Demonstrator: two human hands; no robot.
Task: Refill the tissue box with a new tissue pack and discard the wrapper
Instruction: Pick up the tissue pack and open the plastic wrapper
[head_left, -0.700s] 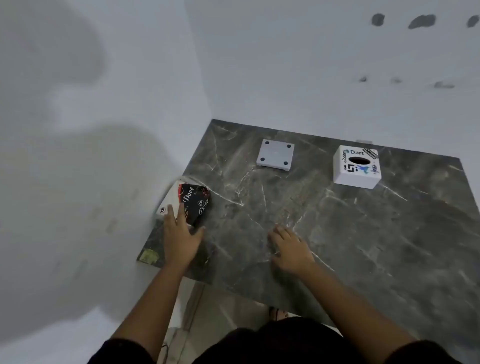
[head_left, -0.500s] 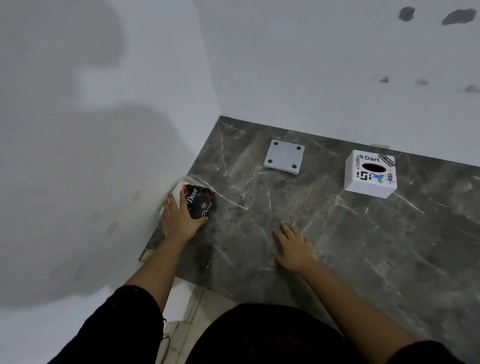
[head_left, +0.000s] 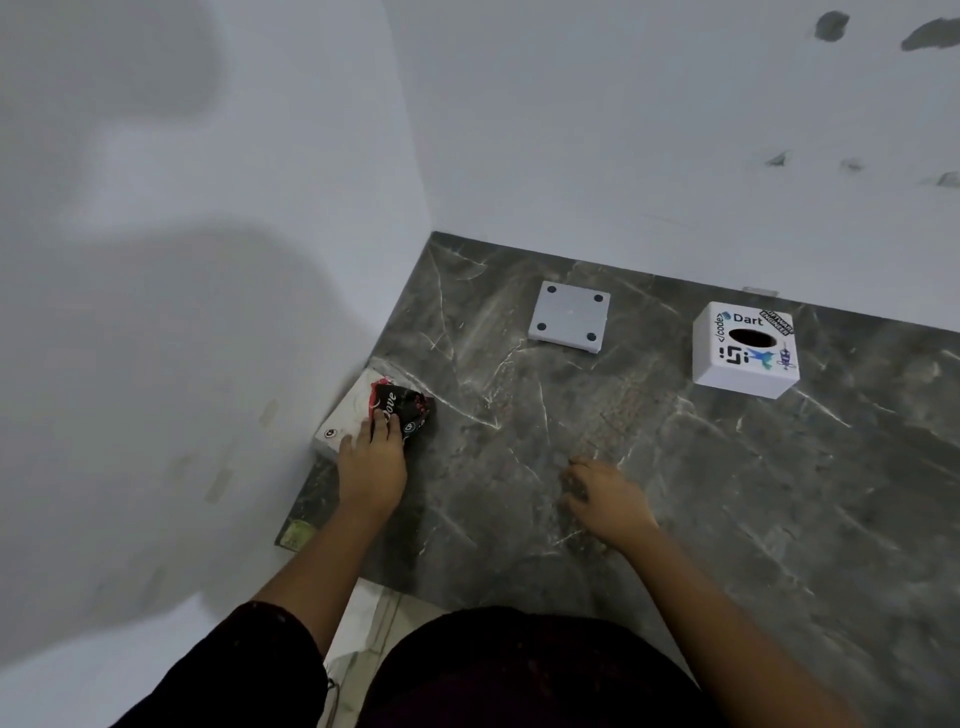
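A white tissue pack (head_left: 343, 418) with a black, red-edged Dove wrapper (head_left: 400, 405) lies at the table's left edge, against the wall. My left hand (head_left: 371, 460) rests on its near end, fingers over the black wrapper and thumb on the white part, gripping it. The white tissue box (head_left: 745, 349), printed with "Dart" and stickers, stands at the back right with its oval slot facing up and dark. A grey square base plate (head_left: 569, 316) with four dark dots lies apart from it, to its left. My right hand (head_left: 605, 496) sits on the table with its fingers curled, holding nothing.
The dark marble table (head_left: 727, 493) fits into a corner of white walls at the left and back. Its near edge shows a yellowish sticker (head_left: 297, 534). Pale floor tiles (head_left: 363, 629) show below the edge, beside my dark clothing.
My left hand has slid forward over the tissue pack and closed on it. My right hand's fingers, earlier spread flat, are now curled. The view has shifted slightly.
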